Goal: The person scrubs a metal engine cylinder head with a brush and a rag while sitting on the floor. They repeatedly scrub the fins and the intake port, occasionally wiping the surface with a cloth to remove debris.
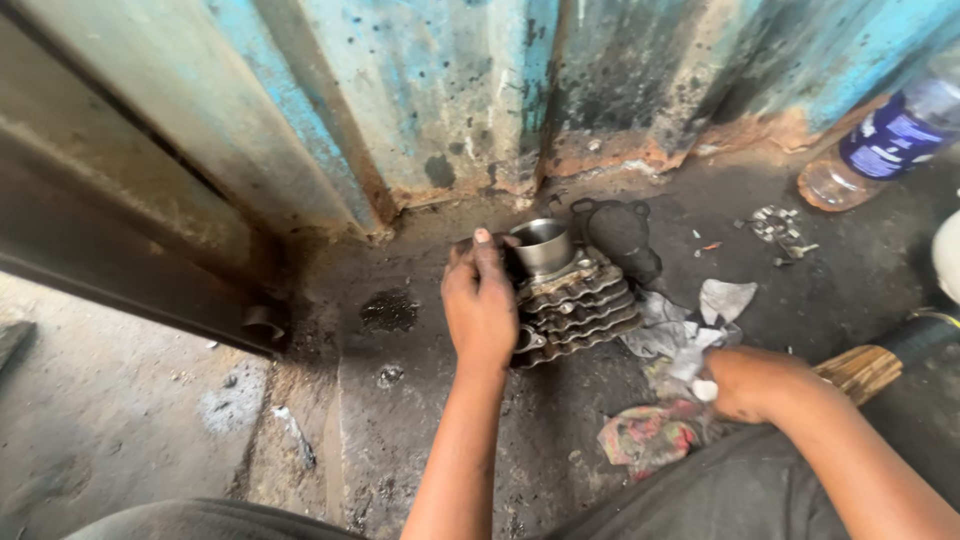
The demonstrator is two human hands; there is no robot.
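A rusty, peeling blue corrugated metal wall (440, 100) is being used as the backdrop here, with a grimy, oil-stained concrete floor (400, 420) running under everything. Near the wall's foot, a finned grey metal engine cylinder block (575, 310) with a shiny steel sleeve sticking out the top is being gripped along its left side by the left hand (480, 305), fingers wrapped over the fins. A clear plastic bottle with a blue label (880, 150) is lying well apart, top right. Just right of the block, a heap of dirty white and patterned rags (665, 390) is being grasped by the right hand (745, 385), closed around a wad of cloth. Small metal bits (775, 228) are lying scattered near the bottle. The block could easily be tipped, probably because oily fins are being held one-handed.
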